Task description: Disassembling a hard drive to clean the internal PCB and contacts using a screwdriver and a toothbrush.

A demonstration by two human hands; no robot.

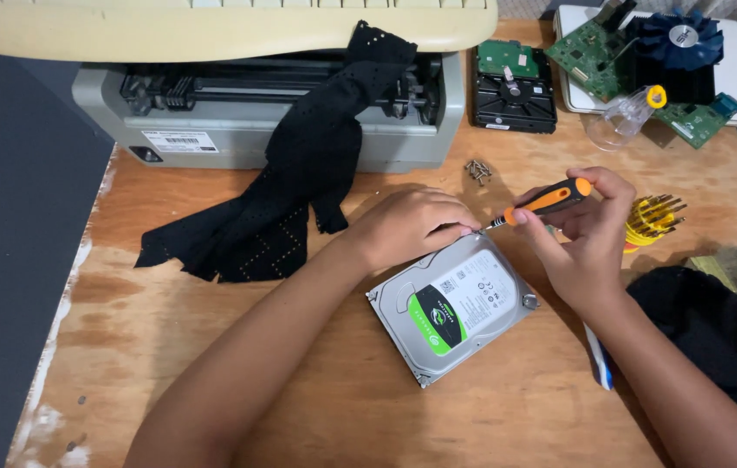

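A silver hard drive (453,305) with a green and white label lies flat on the wooden table (178,347). My left hand (410,224) rests on the drive's far corner, fingers curled over its edge. My right hand (583,234) grips an orange and black screwdriver (543,203), held nearly level. Its tip points left and meets the drive's far corner just beside my left fingertips.
A grey printer (238,113) draped with black cloth (299,191) stands at the back. Nearby are a second opened hard drive (514,87), loose screws (477,171), circuit boards with a blue fan (676,43), a yellow bit holder (651,218), another dark cloth (715,334) and a blue and white pen (599,362).
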